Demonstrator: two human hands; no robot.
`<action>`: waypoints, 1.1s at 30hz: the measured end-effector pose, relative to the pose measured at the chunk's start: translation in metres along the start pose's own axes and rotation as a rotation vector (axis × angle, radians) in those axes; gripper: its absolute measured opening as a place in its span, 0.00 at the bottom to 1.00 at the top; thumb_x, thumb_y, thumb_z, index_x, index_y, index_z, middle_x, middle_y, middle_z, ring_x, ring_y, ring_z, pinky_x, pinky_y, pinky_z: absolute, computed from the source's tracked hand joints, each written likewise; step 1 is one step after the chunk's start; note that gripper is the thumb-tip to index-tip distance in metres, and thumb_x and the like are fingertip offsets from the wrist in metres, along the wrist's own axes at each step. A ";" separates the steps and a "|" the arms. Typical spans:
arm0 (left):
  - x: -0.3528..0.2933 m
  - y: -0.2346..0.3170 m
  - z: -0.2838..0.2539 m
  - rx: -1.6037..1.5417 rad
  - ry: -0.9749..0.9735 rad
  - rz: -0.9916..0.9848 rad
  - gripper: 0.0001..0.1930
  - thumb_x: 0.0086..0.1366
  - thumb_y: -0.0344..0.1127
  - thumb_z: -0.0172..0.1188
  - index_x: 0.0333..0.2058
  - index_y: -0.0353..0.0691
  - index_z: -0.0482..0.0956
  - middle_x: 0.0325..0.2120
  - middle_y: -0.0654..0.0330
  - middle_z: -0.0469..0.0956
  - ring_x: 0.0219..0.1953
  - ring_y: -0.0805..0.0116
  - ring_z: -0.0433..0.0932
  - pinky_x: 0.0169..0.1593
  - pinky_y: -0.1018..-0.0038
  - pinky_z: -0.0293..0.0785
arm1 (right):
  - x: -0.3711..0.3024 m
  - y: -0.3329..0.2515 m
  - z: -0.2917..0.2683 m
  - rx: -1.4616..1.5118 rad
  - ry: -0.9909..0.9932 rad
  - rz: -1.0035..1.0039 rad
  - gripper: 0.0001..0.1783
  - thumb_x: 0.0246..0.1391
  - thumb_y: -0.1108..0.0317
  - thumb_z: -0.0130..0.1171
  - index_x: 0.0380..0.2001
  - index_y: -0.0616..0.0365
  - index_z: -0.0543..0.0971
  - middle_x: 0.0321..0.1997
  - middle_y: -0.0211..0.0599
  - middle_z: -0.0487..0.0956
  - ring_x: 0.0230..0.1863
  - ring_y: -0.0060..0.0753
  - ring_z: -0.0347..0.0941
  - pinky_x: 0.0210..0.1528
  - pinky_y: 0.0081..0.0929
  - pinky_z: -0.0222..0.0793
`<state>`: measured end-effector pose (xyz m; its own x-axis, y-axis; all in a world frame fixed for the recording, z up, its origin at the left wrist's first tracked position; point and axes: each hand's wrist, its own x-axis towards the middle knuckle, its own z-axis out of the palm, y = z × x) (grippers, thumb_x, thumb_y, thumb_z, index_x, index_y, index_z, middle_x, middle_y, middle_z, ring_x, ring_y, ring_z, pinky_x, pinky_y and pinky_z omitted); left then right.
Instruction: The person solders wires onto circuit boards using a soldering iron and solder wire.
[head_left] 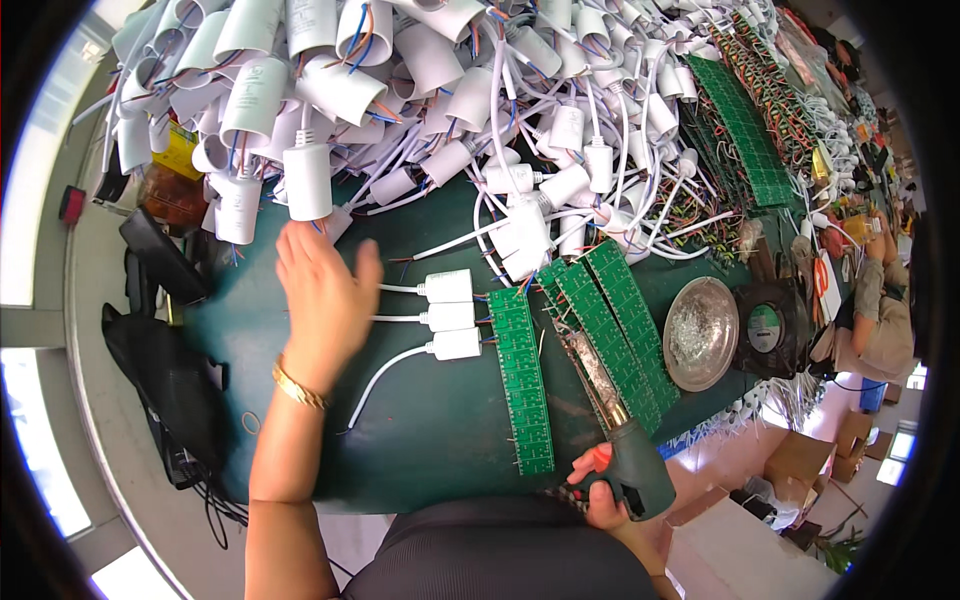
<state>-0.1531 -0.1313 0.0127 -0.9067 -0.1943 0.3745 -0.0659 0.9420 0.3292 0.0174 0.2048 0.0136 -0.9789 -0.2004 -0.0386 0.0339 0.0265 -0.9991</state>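
My left hand (325, 295), with a gold bracelet, reaches up with its fingers stretched and the thumb apart. Its fingertips are at the lower rim of a white cylindrical housing (307, 180) at the heap's edge; whether they touch it is unclear. My right hand (598, 488) is wrapped around the dark green handle of a soldering gun (640, 465), pointing up and left. Left of the gun lies a narrow green circuit board strip (522, 385). Three white housings (448, 317) with cables lie at its upper left side, their wires at its edge. More green boards (615, 320) lie beside the gun.
A large heap of white wired housings (430, 60) covers the back of the green table (420, 420). To the right stand a round metal bowl (702, 333) and a black fan-like device (768, 330). A black bag (165, 380) is at the left edge. A co-worker (870, 310) sits far right.
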 end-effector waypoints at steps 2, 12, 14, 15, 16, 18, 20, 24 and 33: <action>0.010 -0.029 -0.002 0.196 -0.151 -0.030 0.18 0.57 0.32 0.62 0.44 0.34 0.68 0.41 0.49 0.71 0.45 0.47 0.70 0.50 0.50 0.64 | -0.004 0.007 0.001 0.046 0.059 0.035 0.24 0.56 0.61 0.58 0.53 0.61 0.70 0.40 0.45 0.77 0.32 0.30 0.76 0.33 0.28 0.75; -0.015 -0.068 -0.050 -1.188 0.518 -0.020 0.12 0.68 0.33 0.53 0.47 0.33 0.72 0.44 0.54 0.75 0.46 0.66 0.73 0.56 0.69 0.68 | -0.008 0.000 -0.004 -0.169 -0.066 -0.042 0.24 0.59 0.59 0.54 0.51 0.66 0.69 0.41 0.48 0.76 0.29 0.31 0.76 0.32 0.28 0.73; -0.011 -0.078 -0.087 -1.613 0.637 -0.151 0.18 0.69 0.42 0.52 0.45 0.30 0.73 0.46 0.49 0.75 0.50 0.58 0.73 0.59 0.65 0.67 | -0.012 0.006 -0.003 -0.124 -0.051 -0.060 0.24 0.59 0.58 0.55 0.52 0.64 0.69 0.41 0.47 0.76 0.29 0.31 0.76 0.32 0.28 0.73; -0.011 -0.089 -0.108 -1.636 0.610 -0.167 0.18 0.70 0.43 0.52 0.45 0.30 0.72 0.43 0.49 0.74 0.48 0.59 0.73 0.57 0.67 0.66 | -0.013 0.004 0.000 -0.077 -0.017 -0.032 0.24 0.59 0.56 0.55 0.50 0.64 0.70 0.40 0.47 0.76 0.30 0.30 0.75 0.32 0.28 0.73; -0.012 -0.094 -0.125 -1.660 0.582 -0.183 0.18 0.71 0.43 0.52 0.45 0.30 0.71 0.40 0.49 0.74 0.47 0.59 0.72 0.56 0.68 0.66 | -0.014 0.003 -0.001 -0.082 -0.004 -0.027 0.24 0.59 0.56 0.55 0.50 0.64 0.70 0.40 0.47 0.76 0.30 0.30 0.75 0.32 0.28 0.73; -0.020 -0.062 -0.158 -1.318 0.498 0.103 0.19 0.72 0.46 0.49 0.45 0.31 0.70 0.36 0.52 0.70 0.38 0.65 0.70 0.48 0.72 0.67 | -0.010 0.003 -0.001 -0.102 0.028 -0.040 0.08 0.51 0.74 0.59 0.36 0.62 0.78 0.35 0.39 0.80 0.32 0.31 0.79 0.36 0.26 0.75; -0.039 0.009 -0.159 -1.020 0.174 0.014 0.22 0.70 0.51 0.52 0.45 0.34 0.71 0.36 0.56 0.67 0.28 0.71 0.67 0.37 0.73 0.67 | -0.010 0.010 0.001 -0.070 0.034 -0.002 0.06 0.50 0.74 0.59 0.34 0.61 0.79 0.33 0.38 0.80 0.32 0.31 0.79 0.36 0.27 0.75; -0.050 0.078 -0.094 -0.524 -0.608 0.086 0.13 0.67 0.39 0.55 0.39 0.33 0.76 0.32 0.54 0.77 0.30 0.59 0.74 0.33 0.64 0.69 | -0.012 0.012 -0.006 -0.089 0.072 0.081 0.06 0.47 0.73 0.61 0.31 0.58 0.80 0.32 0.37 0.81 0.31 0.33 0.79 0.34 0.29 0.76; -0.072 0.058 -0.005 -0.324 -0.224 0.689 0.24 0.44 0.29 0.73 0.40 0.42 0.74 0.35 0.60 0.75 0.33 0.58 0.71 0.39 0.64 0.62 | -0.003 0.010 -0.014 -0.427 -0.130 -0.160 0.10 0.52 0.69 0.57 0.38 0.59 0.76 0.35 0.35 0.77 0.30 0.26 0.77 0.33 0.26 0.75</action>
<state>-0.0893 -0.0640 0.0091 -0.7636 0.4958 0.4137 0.6341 0.6967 0.3355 0.0174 0.2192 0.0040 -0.9311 -0.3547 0.0856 -0.2272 0.3801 -0.8966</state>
